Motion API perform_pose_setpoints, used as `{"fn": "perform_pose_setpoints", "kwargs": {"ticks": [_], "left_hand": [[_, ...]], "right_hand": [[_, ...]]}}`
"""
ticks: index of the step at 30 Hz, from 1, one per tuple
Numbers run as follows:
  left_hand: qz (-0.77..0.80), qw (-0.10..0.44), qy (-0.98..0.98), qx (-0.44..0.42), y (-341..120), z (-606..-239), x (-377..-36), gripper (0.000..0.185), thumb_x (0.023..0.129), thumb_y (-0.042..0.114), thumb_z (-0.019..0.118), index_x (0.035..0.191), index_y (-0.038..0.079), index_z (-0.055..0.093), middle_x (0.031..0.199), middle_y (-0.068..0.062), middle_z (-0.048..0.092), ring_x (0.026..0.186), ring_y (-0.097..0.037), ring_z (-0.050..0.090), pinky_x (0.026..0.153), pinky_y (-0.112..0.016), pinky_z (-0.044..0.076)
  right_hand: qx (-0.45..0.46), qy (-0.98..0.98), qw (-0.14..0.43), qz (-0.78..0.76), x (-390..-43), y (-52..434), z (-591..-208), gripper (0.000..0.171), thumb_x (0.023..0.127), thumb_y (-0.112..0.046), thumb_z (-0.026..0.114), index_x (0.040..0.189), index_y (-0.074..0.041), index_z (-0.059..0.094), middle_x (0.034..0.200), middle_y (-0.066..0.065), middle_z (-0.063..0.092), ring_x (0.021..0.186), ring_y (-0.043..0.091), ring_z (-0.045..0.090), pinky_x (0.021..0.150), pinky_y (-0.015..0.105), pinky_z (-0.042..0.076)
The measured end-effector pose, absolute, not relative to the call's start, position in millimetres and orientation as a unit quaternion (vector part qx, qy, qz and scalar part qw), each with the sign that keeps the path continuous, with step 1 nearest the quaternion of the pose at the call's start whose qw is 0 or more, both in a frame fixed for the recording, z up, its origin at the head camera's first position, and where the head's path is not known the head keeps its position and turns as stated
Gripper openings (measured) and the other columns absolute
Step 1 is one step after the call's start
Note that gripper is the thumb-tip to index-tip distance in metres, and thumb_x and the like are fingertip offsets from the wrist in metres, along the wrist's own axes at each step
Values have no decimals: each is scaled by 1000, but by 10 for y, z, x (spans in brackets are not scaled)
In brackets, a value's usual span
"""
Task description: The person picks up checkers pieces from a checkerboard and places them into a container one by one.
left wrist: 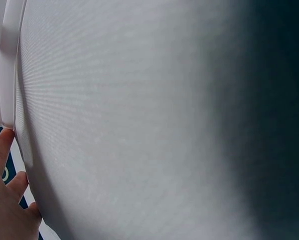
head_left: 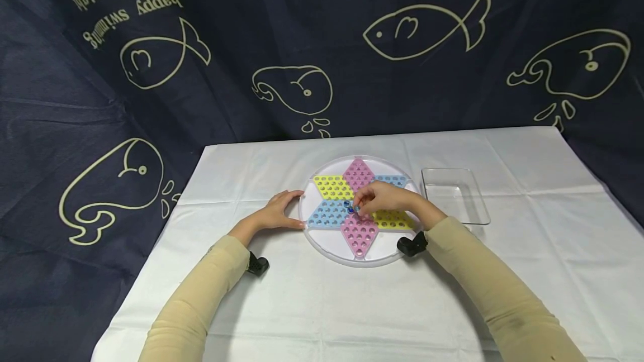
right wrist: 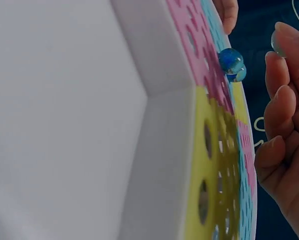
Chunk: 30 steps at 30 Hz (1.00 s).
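A round white checkers board [head_left: 387, 247] with a pink, yellow and blue star of holes lies on the white tablecloth. My right hand [head_left: 359, 206] hovers over the star's centre, fingers curled, pinching a glassy marble [right wrist: 276, 44] at its fingertips [right wrist: 280, 95]. Just below it, two blue marbles [right wrist: 231, 62] sit in holes near the middle [head_left: 350, 209]. My left hand [head_left: 283, 211] rests flat against the board's left rim [left wrist: 7, 65], thumb and fingers spread along the edge. Its fingers [left wrist: 3, 195] touch the rim in the left wrist view.
An empty clear plastic tray [head_left: 455, 194] stands just right of the board. The white cloth [head_left: 312, 306] covers the table, whose near left corner and back edge show. A dark curtain with fish drawings [head_left: 322, 43] hangs behind.
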<state>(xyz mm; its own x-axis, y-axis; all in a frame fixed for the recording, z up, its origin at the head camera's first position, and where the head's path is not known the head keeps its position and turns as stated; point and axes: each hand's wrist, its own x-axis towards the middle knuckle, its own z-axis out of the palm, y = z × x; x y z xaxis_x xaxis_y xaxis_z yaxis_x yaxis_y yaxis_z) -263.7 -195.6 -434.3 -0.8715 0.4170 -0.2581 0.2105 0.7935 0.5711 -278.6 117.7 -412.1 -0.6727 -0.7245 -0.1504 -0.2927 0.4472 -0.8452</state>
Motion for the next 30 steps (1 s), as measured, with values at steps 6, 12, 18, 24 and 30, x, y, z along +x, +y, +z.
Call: {"fn": "perform_pose_setpoints", "kwargs": {"ticks": [6, 12, 18, 24, 30], "left_hand": [[273, 190, 928, 170, -1947, -4325, -2624, 85, 73, 39, 74, 142, 18, 29, 150, -18, 17, 139, -36, 6, 110, -56, 13], [276, 189, 927, 171, -1942, -4329, -2625, 85, 73, 40, 74, 141, 19, 29, 150, -18, 17, 139, -36, 6, 109, -56, 13], [277, 190, 927, 167, -1946, -4321, -2618, 84, 72, 40, 75, 141, 19, 30, 151, -17, 17, 140, -35, 5, 110, -55, 12], [276, 190, 927, 169, -1947, -4314, -2610, 85, 72, 40, 75, 141, 19, 29, 150, -18, 16, 139, -36, 6, 109, -56, 12], [276, 190, 927, 169, -1947, -4314, -2612, 85, 73, 40, 74, 141, 19, 29, 150, -19, 16, 139, -36, 6, 109, -56, 12]], "right_hand": [[-305, 810, 250, -434, -2809, 1218, -4073, 24, 79, -10, 66, 98, 5, 61, 74, -1, 57, 66, 10, 48, 61, 19, 42], [-298, 809, 233, -450, -2837, 1292, -3980, 24, 79, -11, 67, 97, 4, 63, 70, -2, 54, 62, 7, 44, 57, 19, 38], [-292, 815, 215, -451, -2850, 1431, -3853, 23, 80, -12, 68, 98, 3, 63, 71, -1, 51, 62, 8, 41, 57, 22, 38], [-270, 828, 209, -444, -2888, 1628, -3757, 27, 82, -11, 67, 102, 6, 61, 74, 2, 53, 64, 10, 42, 59, 29, 42], [-241, 840, 191, -447, -2923, 1858, -3669, 24, 82, -11, 67, 100, 4, 61, 77, 3, 56, 66, 10, 44, 62, 28, 43]]}}
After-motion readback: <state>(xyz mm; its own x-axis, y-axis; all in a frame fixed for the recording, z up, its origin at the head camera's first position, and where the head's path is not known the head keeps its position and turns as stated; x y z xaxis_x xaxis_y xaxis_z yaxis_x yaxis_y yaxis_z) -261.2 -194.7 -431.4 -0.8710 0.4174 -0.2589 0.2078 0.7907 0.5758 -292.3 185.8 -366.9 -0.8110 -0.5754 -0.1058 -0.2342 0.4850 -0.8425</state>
